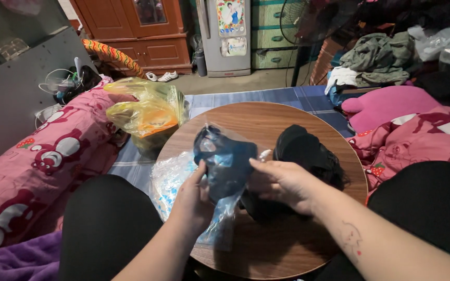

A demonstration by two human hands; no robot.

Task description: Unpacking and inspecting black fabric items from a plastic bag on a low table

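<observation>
A clear plastic bag (pixel 226 165) containing a dark folded item sits above the round wooden tabletop (pixel 287 244). The left hand (pixel 192 200) grips its near left edge; the right hand (pixel 282 183) pinches its right side.

Both forearms reach in from the lower edge, bare, converging mid-frame. Left hand (pixel 194 200): back of hand up, thumb raised, fingers curled closed in a grip. Right hand (pixel 282 184): palm angled inward, thumb extended toward the left hand, fingers closed. Small red mark on right forearm.
</observation>
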